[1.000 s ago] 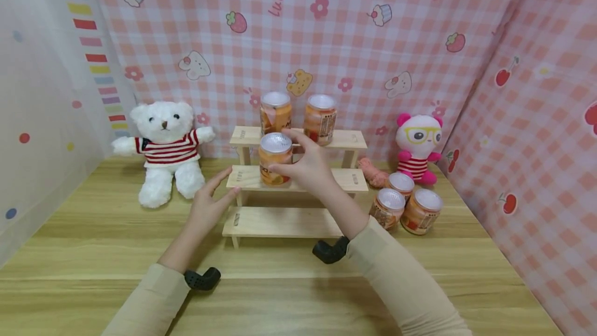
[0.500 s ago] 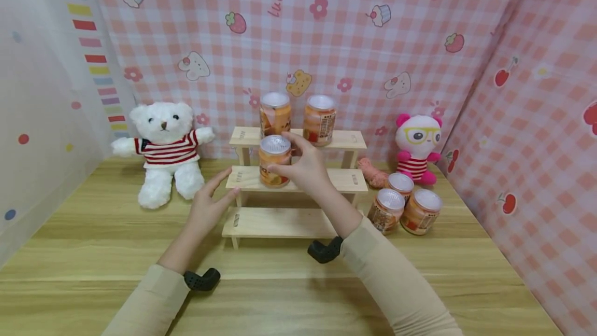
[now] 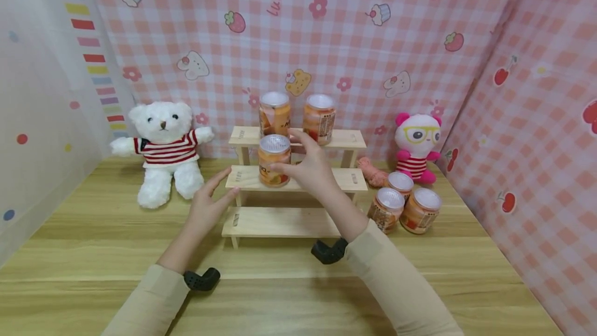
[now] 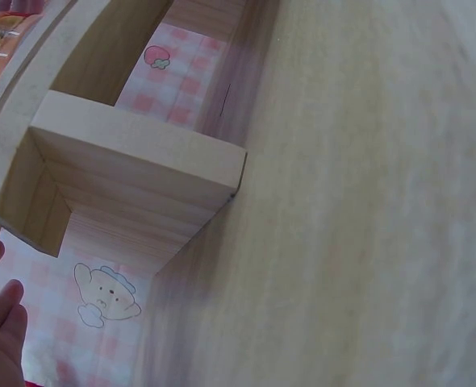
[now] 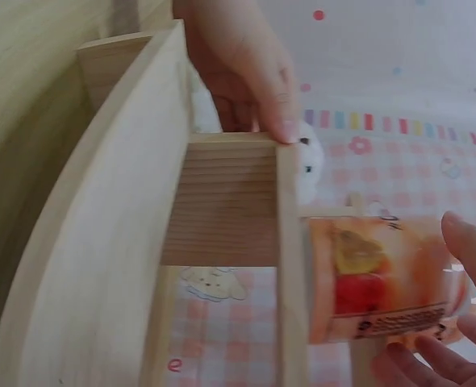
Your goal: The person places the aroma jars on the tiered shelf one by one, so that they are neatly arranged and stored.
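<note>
- Right grip (image 3: 311, 167): pinching an orange-labelled can (image 3: 274, 162) between thumb and fingers, from its right side.
- Left grip (image 3: 209, 204): fingers extended and thumb spread apart, at the left end of the middle tier (image 3: 350, 181); thumb touches its front corner.
- Held can: upright on the middle tier, left of centre.
- Wooden rack (image 3: 282, 222): three stepped tiers, standing on the tabletop (image 3: 261, 294).
- Top tier (image 3: 352, 139): carries a left upper can (image 3: 274, 115) and a right upper can (image 3: 319, 121), spaced apart, both upright.
- Tabletop, right of rack: three clustered cans (image 3: 421, 211), upright; pink bundle (image 3: 372, 171) and panda toy (image 3: 417, 147) behind.
- Tabletop, left of rack: white teddy bear (image 3: 169, 152), seated, striped top.
</note>
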Available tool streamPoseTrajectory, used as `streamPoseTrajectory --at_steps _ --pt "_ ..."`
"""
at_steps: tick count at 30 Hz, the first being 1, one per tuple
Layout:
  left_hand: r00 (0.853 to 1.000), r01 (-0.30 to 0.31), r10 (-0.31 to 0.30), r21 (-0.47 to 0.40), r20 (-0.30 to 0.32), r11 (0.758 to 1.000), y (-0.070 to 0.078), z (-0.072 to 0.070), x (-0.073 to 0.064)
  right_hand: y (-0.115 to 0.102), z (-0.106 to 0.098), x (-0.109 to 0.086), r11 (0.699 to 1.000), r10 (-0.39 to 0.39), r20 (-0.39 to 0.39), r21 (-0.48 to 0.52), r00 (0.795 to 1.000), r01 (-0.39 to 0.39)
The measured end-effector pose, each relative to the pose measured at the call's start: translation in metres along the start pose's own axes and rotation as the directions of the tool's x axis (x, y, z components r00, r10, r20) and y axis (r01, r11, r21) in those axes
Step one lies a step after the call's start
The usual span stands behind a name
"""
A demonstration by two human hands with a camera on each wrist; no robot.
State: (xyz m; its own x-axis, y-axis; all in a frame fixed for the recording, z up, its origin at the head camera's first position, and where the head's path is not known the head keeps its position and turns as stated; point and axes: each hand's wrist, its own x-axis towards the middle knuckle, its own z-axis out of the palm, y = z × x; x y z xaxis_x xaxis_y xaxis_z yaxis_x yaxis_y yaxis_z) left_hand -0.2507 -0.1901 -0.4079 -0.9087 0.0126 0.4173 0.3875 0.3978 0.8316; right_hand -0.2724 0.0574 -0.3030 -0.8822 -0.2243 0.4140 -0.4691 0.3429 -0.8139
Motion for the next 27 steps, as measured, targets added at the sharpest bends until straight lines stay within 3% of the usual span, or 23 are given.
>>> streamPoseTrajectory --at_steps 13,23,27 --pt "1.000 -0.013 0.013 0.004 -0.012 1.000 -0.002 0.001 0.001 -0.020 -0.033 -0.034 0.993 -0.089 -0.038 0.070 0.995 0.092" --pt "1.000 -0.007 0.007 0.011 -0.007 1.000 0.000 0.001 0.001 -0.014 -0.068 -0.061 0.989 -0.139 -0.080 0.029 0.987 0.142" --pt "1.000 -0.004 0.004 0.014 -0.002 1.000 0.012 0.000 -0.002 -0.007 -0.082 -0.070 0.991 -0.134 -0.100 -0.004 0.986 0.135"
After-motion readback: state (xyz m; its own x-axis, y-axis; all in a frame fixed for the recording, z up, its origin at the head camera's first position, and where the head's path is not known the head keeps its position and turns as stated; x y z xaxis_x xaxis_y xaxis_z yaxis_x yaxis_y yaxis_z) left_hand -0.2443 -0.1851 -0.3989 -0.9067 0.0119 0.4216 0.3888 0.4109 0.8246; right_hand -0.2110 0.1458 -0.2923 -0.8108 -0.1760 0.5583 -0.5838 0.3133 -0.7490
